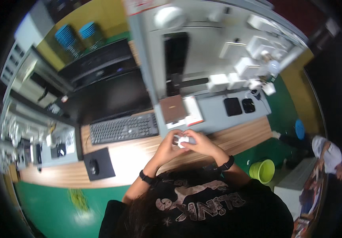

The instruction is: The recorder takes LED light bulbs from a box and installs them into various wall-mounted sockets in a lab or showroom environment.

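Both my hands meet over the front edge of the wooden desk [133,156], in front of my chest. Between their fingers is a small white object [183,141], shaped like a little block; blur and the fingers hide its exact kind. My left hand [167,149] grips its left side with bent fingers. From the right, my right hand [201,144] pinches it with fingers and thumb. Just beyond the hands lie a brown box [173,108] and a white box with an orange edge [194,110], on a grey shelf base [214,119].
At left are a black keyboard [124,129], a mouse [94,167] on a dark pad, and a monitor [111,97]. White devices [218,83] and black pads [232,106] fill the right display. A green bin [262,171] and another person [326,154] are at right.
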The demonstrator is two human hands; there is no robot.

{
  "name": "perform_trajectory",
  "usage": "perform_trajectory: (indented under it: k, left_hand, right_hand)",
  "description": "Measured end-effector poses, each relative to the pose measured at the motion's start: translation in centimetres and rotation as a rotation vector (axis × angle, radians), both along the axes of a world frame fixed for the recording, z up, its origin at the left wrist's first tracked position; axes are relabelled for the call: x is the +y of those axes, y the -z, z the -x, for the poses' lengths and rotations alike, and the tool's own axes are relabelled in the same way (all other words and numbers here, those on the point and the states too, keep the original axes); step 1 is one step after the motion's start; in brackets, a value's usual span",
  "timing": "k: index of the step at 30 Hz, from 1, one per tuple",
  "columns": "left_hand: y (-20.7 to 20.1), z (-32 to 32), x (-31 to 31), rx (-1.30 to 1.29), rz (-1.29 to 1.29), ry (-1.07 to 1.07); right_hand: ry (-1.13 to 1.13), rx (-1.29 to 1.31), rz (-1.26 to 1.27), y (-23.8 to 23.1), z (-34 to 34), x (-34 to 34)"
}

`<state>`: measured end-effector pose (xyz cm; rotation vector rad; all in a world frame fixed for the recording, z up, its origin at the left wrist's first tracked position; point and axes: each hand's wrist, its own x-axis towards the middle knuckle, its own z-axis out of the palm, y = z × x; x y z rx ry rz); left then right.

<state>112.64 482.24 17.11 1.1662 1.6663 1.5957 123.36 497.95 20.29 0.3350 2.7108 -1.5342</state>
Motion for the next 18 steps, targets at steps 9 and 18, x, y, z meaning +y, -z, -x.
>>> perform_trajectory:
  k: [9, 18]
  left_hand:
    - [-1.8, -4.9, 11.0, 0.05, -0.054, 0.089]
    - [-0.3, -5.1, 12.9, -0.155, 0.016, 0.016]
  right_hand:
    - [0.264, 0.252, 0.093, -3.5, -8.1, 11.1]
    - [0.972, 0.888, -0.095, -15.7, -12.3, 31.5]
